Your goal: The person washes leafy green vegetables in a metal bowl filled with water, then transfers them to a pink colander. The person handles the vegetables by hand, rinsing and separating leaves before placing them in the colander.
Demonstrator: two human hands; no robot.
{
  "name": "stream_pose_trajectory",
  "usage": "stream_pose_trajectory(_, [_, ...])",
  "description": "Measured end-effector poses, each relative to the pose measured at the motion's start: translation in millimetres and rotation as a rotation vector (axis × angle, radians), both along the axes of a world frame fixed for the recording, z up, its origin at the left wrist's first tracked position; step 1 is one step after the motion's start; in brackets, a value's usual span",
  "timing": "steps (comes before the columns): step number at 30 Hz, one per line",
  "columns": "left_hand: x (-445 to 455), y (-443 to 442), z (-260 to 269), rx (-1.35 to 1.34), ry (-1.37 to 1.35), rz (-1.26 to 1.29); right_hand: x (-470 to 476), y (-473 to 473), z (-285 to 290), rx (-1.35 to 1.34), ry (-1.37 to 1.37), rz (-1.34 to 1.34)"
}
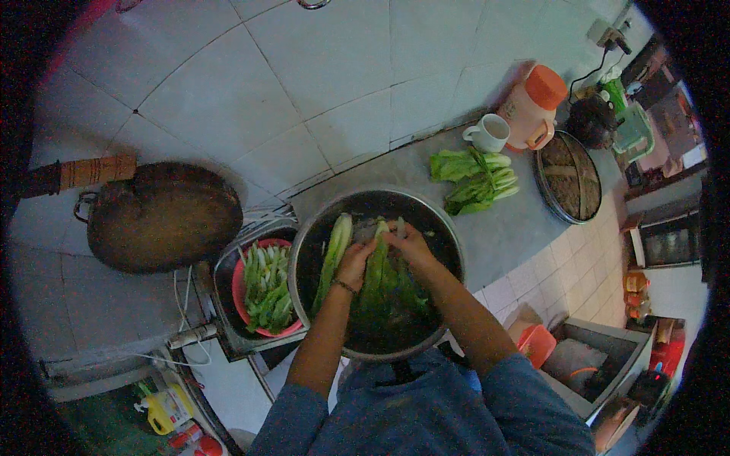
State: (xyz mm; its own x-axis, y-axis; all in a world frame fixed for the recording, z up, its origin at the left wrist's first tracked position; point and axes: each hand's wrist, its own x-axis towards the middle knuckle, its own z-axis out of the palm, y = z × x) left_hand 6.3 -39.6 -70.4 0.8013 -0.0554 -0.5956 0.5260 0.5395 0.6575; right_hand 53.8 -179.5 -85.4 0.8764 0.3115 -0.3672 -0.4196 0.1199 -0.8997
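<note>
Both hands are over a large round metal basin [296,251] that holds dark water and leafy greens. My left hand [355,263], with a bracelet at the wrist, grips the pale stem end of a leafy green stalk [373,276]. From the other side my right hand [412,242] holds the same stalk near its top, its fingers close to the left ones. Another long green stalk [336,239] leans inside the basin to the left. More leaves lie partly under water below the hands, blurred.
Cut greens fill a red basin [238,296] in the sink at left. A wok [165,216] hangs on the tiled wall. On the grey counter are a leafy bunch [476,176], a white mug [490,134], an orange-topped thermos [527,114] and a round lidded container [570,191].
</note>
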Motion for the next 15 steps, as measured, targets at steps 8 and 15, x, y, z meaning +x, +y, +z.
stream_pose_trajectory(8, [-1.7,18.9,-41.7,0.833,-0.347,-0.357,14.7,-20.1,-7.3,-0.571,-0.430,0.550])
stream_pose_trajectory(15, [-9.6,21.3,-16.9,0.668,-0.251,-0.249,0.1,-5.0,-8.9,-0.288,-0.661,0.296])
